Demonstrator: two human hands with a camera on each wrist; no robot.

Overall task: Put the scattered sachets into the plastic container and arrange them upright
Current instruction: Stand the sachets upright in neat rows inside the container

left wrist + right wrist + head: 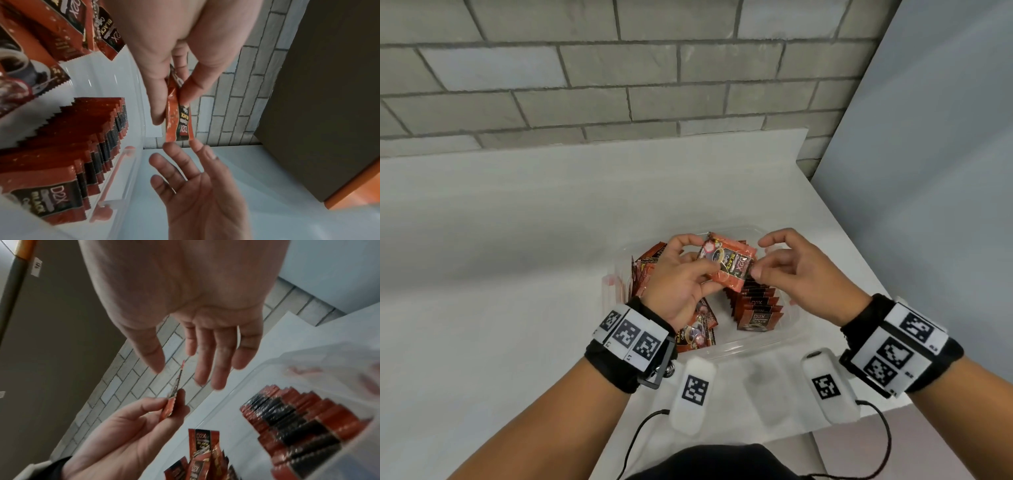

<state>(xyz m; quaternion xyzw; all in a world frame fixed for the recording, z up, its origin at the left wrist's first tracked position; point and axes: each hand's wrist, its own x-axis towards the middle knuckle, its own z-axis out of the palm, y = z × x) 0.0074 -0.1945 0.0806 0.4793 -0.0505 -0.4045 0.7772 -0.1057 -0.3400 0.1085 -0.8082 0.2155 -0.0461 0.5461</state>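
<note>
My left hand (685, 277) pinches one red-and-black coffee sachet (726, 263) between thumb and fingers, holding it above the clear plastic container (756, 346). In the left wrist view the held sachet (180, 123) is edge-on below the left hand (170, 104). My right hand (756, 270) hovers at the sachet's right end. Its straight, spread fingers (218, 369) hold nothing. A row of upright sachets (756, 308) fills the container's right side. Loose sachets (695, 329) lie tilted on its left side.
The container stands on a white table (517, 274) near the front right corner. The table's right edge (859, 246) runs diagonally close by. A grey brick wall (619, 85) stands behind. A dark cabinet (318, 81) shows in the wrist views.
</note>
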